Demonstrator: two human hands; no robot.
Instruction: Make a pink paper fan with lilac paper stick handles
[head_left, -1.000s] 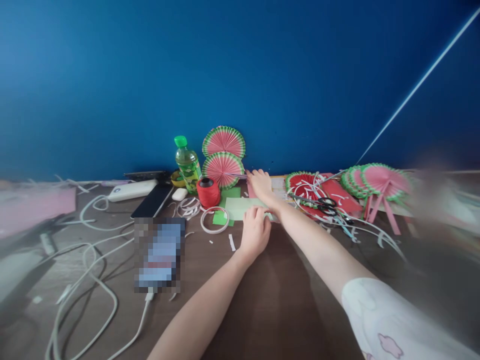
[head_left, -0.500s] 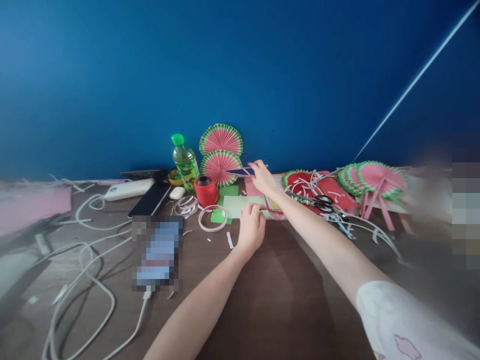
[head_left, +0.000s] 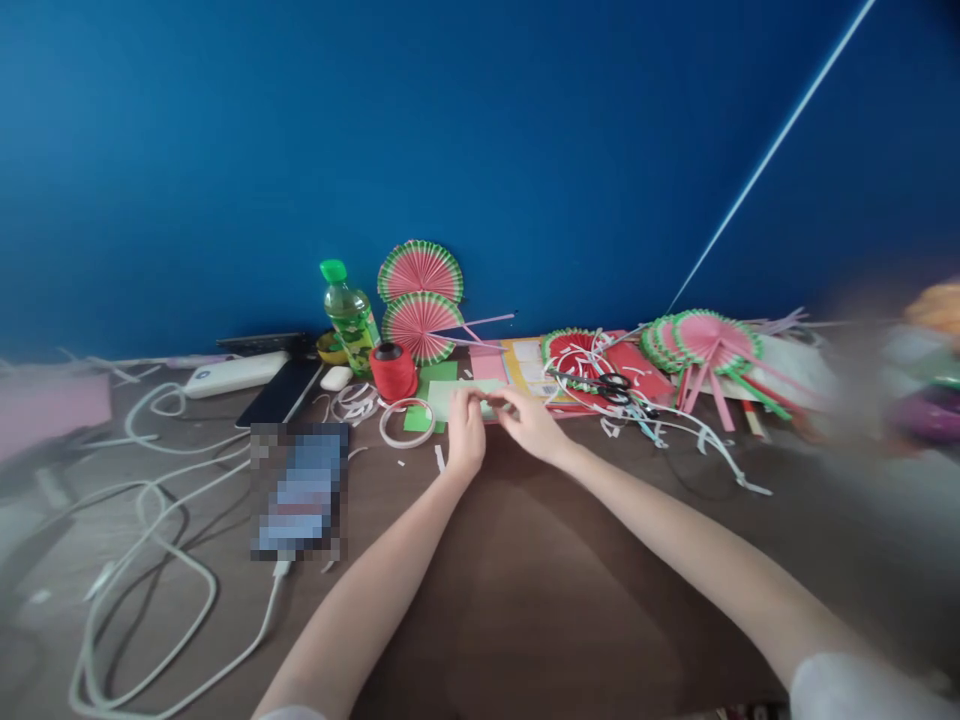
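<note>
My left hand (head_left: 466, 432) and my right hand (head_left: 534, 424) are close together over the desk, fingertips nearly meeting. The fingers of both are bent into a pinch, and whatever lies between them is too small to make out. Just behind the hands is a pale green paper sheet (head_left: 444, 394), lying partly over a bright green one (head_left: 441, 374). Beyond these, a round pleated paper fan (head_left: 412, 330), pink with a green rim, leans at the wall under a second fan (head_left: 420, 270). Pink strips (head_left: 491, 321) stick out from the lower fan to the right.
A red thread spool (head_left: 394, 375), a tape ring (head_left: 407, 424) and a green-capped bottle (head_left: 349, 310) stand left of the papers. Black scissors (head_left: 611, 386) lie among white scraps at right, near more fans (head_left: 712, 345). A phone (head_left: 304, 490) and cables (head_left: 172, 540) occupy the left.
My right hand has come away from the lower fan's pink strips, down and toward me, to meet my left hand. The strips stay at the fan. The view has shifted slightly right.
</note>
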